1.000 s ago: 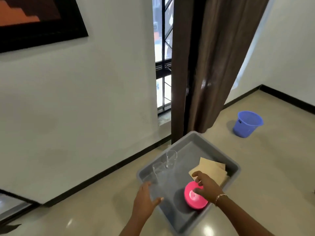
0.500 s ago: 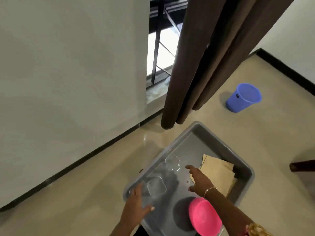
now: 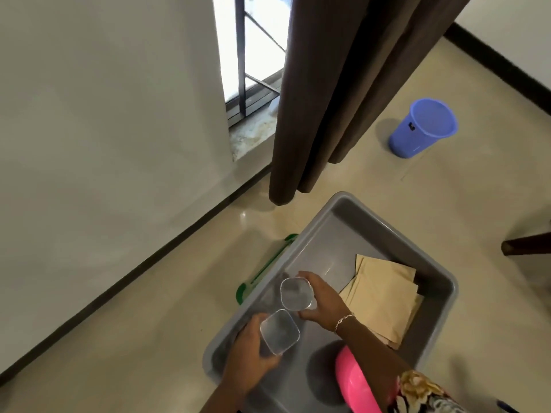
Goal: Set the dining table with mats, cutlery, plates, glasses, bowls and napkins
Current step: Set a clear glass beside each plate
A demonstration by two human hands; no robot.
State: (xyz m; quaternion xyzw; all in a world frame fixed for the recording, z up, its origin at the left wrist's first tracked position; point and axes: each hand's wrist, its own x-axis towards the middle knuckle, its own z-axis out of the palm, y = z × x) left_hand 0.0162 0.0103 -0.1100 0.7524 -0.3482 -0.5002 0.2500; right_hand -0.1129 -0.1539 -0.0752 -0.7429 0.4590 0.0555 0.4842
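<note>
A grey plastic tub (image 3: 337,222) stands on the floor below me. Two clear square-rimmed glasses are inside it, seen from above. My left hand (image 3: 250,350) grips the nearer glass (image 3: 279,331). The farther glass (image 3: 296,294) is held by my right hand (image 3: 323,302), fingers curled round its side. Tan paper napkins (image 3: 384,293) lie stacked in the tub's right half. A pink bowl (image 3: 353,383) sits at the tub's near end, partly hidden by my right forearm.
A brown curtain (image 3: 343,93) hangs just beyond the tub, beside a barred window (image 3: 250,55). A blue bucket (image 3: 423,128) stands on the floor at the right. A green object (image 3: 262,272) pokes out under the tub's left side. A dark wooden furniture edge (image 3: 527,245) shows at far right.
The camera tilted further down over the tub. My right hand left the pink bowl and took hold of the farther glass; my left hand closed round the nearer glass.
</note>
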